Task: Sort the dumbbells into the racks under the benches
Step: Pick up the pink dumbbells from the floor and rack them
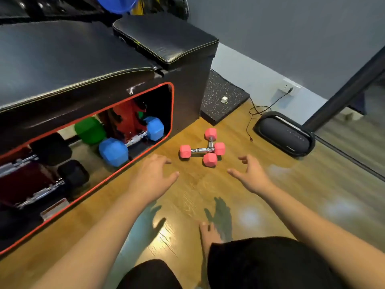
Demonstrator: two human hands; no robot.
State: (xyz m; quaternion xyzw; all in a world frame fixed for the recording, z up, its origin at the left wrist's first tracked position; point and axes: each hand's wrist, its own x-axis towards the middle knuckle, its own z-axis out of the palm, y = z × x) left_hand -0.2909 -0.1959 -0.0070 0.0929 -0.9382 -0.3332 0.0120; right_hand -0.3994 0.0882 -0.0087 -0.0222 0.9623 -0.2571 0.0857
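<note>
Left hand (152, 176) and right hand (252, 174), both empty with fingers loosely spread, hover short of two crossed pink dumbbells (203, 150) on the floor (187, 205)—one axis left-right, one near-far—beside the bench rack (116, 130) holding a blue dumbbell (133, 138).

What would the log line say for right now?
step: reaching | left hand: open, empty | right hand: open, empty | pink dumbbells: two, crossed on floor | rack: blue dumbbell inside

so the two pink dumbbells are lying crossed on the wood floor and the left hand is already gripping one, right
Not quite. The head view shows the two pink dumbbells crossed on the wood floor, but the left hand is open and short of them, gripping nothing.
</note>
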